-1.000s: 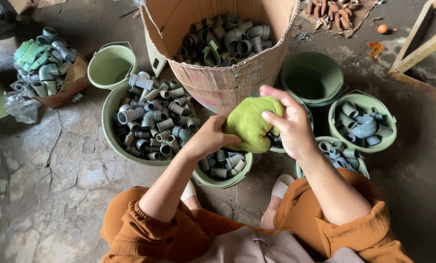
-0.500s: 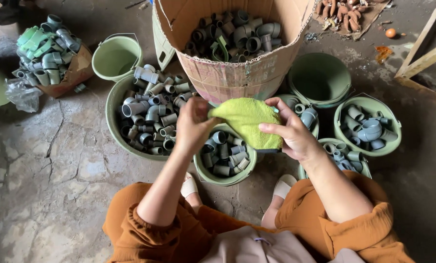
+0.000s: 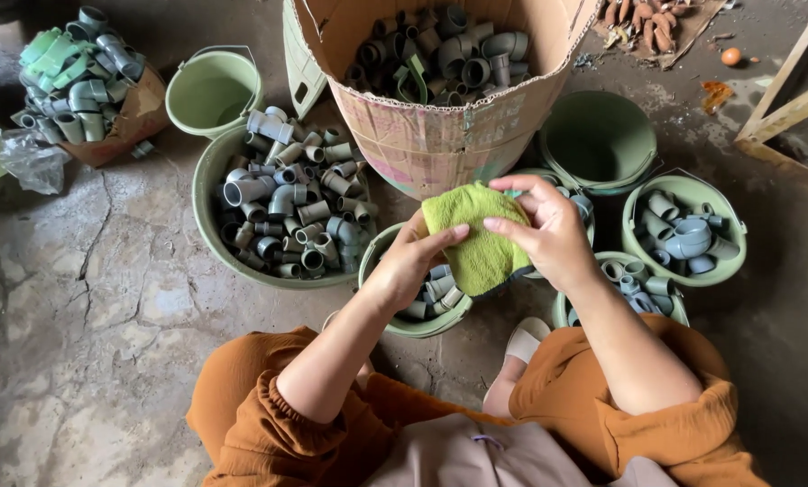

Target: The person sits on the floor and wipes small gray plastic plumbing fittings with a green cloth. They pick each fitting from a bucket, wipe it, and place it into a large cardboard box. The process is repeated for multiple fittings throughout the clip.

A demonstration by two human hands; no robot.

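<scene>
Left hand: my left hand [image 3: 410, 263] is curled round the lower left edge of the green cloth [image 3: 476, 236], thumb laid across its face, fingers closed on it from behind.
Right hand: my right hand [image 3: 548, 233] pinches the cloth's right side, index finger and thumb pressed onto the fabric, the other fingers bent above it.
Green cloth: I see it held between both hands, bunched into a thick pad, above the small bowl and just in front of the cardboard box. Whether anything is wrapped inside it I cannot tell.
Small bowl: a green bowl [image 3: 395, 317] under my hands, holding grey pipe fittings, partly hidden by the cloth and my left wrist.
Large basin: a wide green basin [image 3: 207, 191] to the left of the small bowl, heaped with grey pipe fittings [image 3: 287, 203].
Cardboard box: a tall round-topped box [image 3: 431, 135] beyond my hands, also full of grey fittings, with one green piece among them.
Right side: a green bucket [image 3: 602, 140] with nothing I can see in it, and beside it a bowl [image 3: 727, 261] with a few larger fittings; another bowl [image 3: 559, 311] sits touching my right forearm.
Far left: a pale green bucket [image 3: 213, 88], and next to it a low box [image 3: 120, 126] piled with grey and green fittings.
Floor: cracked concrete floor [image 3: 79, 298]; I am crouched on it in orange sleeves.
</scene>
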